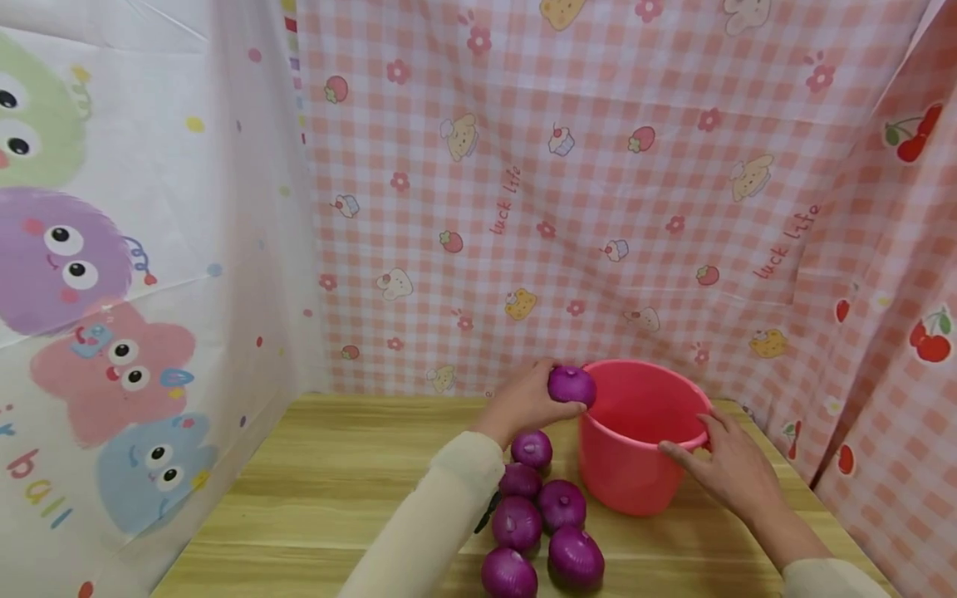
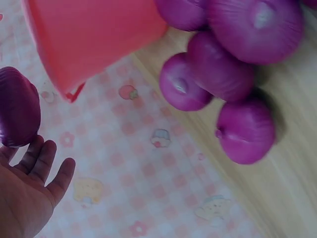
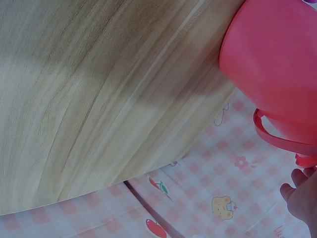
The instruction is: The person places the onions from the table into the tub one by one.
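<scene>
My left hand grips a purple onion in the air at the left rim of a pink-red plastic bucket. In the left wrist view the fingers curl around the lower end of this onion. The bucket stands upright on the wooden table, and how much is inside is hidden. On its right side my right hand holds the rim, thumb at the front edge. Several more purple onions lie clustered left of the bucket, below my left forearm.
The wood-grain table reaches back to a pink checked cloth. A white cartoon-print cloth hangs at the left and a cherry-print cloth at the right. A small dark object pokes out beside the onions. The bucket's handle hangs down.
</scene>
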Demonstrator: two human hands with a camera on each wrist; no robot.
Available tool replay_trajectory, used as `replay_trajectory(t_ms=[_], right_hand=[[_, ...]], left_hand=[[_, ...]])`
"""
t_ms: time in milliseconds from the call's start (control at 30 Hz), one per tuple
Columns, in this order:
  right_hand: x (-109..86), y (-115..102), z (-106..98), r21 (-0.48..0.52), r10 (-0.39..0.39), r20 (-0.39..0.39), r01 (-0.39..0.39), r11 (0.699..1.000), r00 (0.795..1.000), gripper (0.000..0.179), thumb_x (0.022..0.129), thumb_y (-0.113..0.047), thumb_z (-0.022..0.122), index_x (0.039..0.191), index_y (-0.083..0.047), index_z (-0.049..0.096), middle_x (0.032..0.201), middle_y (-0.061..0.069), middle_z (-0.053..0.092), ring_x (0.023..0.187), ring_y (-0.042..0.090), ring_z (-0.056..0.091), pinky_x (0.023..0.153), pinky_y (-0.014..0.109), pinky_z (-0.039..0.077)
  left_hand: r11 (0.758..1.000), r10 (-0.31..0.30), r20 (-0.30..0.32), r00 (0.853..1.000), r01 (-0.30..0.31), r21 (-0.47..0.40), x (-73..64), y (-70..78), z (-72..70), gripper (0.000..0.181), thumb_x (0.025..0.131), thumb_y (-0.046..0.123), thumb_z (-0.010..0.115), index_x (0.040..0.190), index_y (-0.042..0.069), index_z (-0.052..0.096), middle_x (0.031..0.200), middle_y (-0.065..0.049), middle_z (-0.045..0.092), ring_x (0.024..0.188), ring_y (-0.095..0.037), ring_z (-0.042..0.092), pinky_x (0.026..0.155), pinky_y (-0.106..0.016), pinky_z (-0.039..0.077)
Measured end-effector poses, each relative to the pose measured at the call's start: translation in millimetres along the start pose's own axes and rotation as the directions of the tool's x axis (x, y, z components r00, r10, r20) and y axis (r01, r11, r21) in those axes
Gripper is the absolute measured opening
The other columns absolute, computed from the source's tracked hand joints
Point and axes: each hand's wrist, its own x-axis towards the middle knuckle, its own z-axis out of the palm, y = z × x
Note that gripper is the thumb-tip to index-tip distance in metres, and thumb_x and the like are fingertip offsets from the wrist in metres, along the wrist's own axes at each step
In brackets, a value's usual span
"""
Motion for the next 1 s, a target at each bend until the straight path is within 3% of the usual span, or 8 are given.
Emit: replay_trajectory(t_ms=[233,500,800,1000], right_hand=[[-0.8,1,0,0.000,0.001,0.000,-0.001,1.000,1.000,0.096,0.091,-0.067,0.054,0.136,0.017,0.044,0.143,0.039,0.034,0.126,0.055,0.038,0.097,0.069,0.037],[0.1,1,0,0.006,0.003,0.000,-0.003,1.000,1.000,0.097,0.091,-0.068,0.054,0.137,0.017,0.044,0.144,0.038,0.033,0.127,0.056,0.036,0.097,0.071,0.036],[1.2,-1,2,0.012,0.008,0.005,-0.008,1.000,1.000,0.096,0.091,-0.066,0.055,0.138,0.016,0.043,0.145,0.038,0.033,0.127,0.055,0.036,0.097,0.071,0.037],[0.3,1,0,0.011,0.017,0.008,-0.018,1.000,1.000,0.098,0.090,-0.069,0.053,0.139,0.015,0.042,0.145,0.037,0.033,0.127,0.055,0.036,0.096,0.071,0.038]], left_hand=[[0.999,0.035,0.012,0.999,-0.035,0.002,18.8,19.8,13.4,0.070,0.080,0.055,0.076,0.136,0.018,0.054,0.125,-0.001,0.057,0.104,-0.016,0.058,0.081,-0.029,0.053],[0.999,-0.002,0.029,1.000,0.001,0.034,26.7,35.8,33.5,0.076,0.081,0.055,0.077,0.143,0.019,0.050,0.127,-0.002,0.056,0.105,-0.016,0.056,0.079,-0.027,0.053],[0.996,-0.013,0.060,0.998,0.018,-0.092,26.3,33.7,43.5,0.083,0.080,0.050,0.080,0.149,0.023,0.042,0.137,-0.004,0.051,0.115,-0.018,0.053,0.090,-0.035,0.053],[0.999,-0.003,0.051,0.999,0.006,-0.049,26.9,27.8,38.6,0.082,0.080,0.051,0.079,0.148,0.021,0.045,0.140,-0.005,0.052,0.120,-0.021,0.051,0.092,-0.039,0.053]])
